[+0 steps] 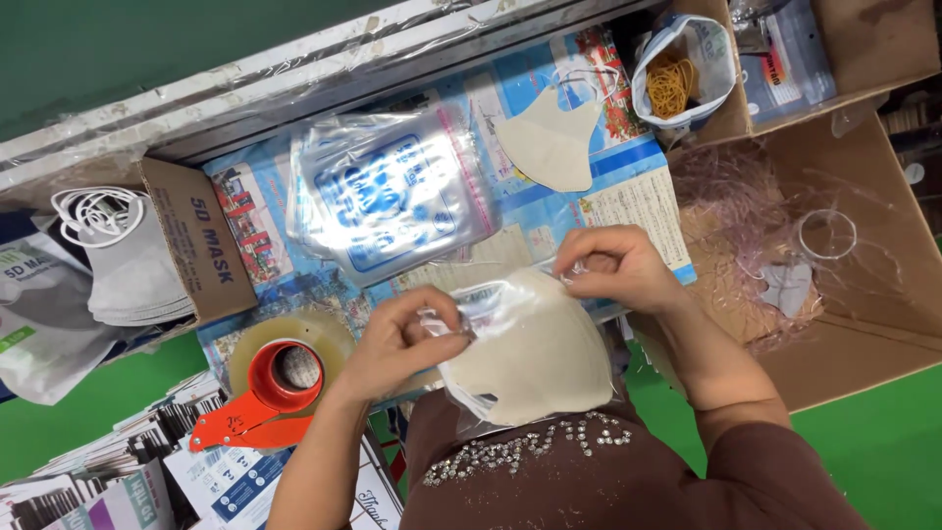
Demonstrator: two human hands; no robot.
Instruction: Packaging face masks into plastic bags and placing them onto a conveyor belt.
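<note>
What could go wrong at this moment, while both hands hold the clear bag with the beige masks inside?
1. The left hand and right hand pinch only the top edge of the clear bag; the thin film might tear or slip.
2. The beige masks bulge from the bag and may crease or slide out.
3. The tape dispenser lies close to the left forearm, which might knock it.

Table (245,196), poster-covered: stack of clear printed pouches (392,191), one beige mask (549,142), tape dispenser (280,378), open mask carton (191,240).
</note>
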